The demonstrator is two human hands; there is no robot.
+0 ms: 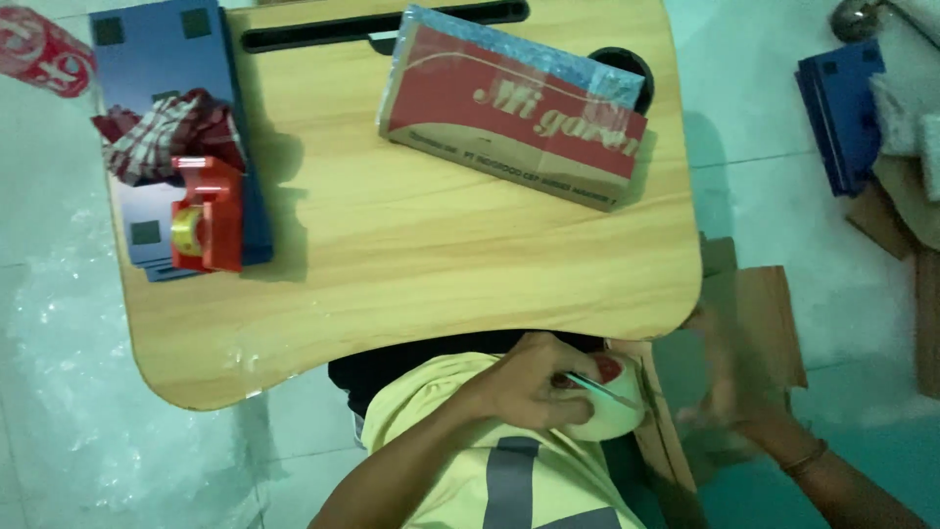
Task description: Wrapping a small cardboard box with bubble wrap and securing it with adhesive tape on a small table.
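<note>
**Lighting and picture quality**

Even, fairly bright light with a cool greenish cast. The box (pixel 514 103) throws a soft shadow rightward onto the table (pixel 411 255). The right hand (pixel 729 377) is motion-blurred; overall focus is soft.

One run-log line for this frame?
left hand: gripping tape roll | right hand: blurred, on cardboard | wooden lap table: wrapped box, red tape dispenser

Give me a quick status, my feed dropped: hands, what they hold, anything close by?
Left hand grips tape roll below table edge. Right hand blurred, on cardboard. Wrapped box, red dispenser on table, untouched.
</note>
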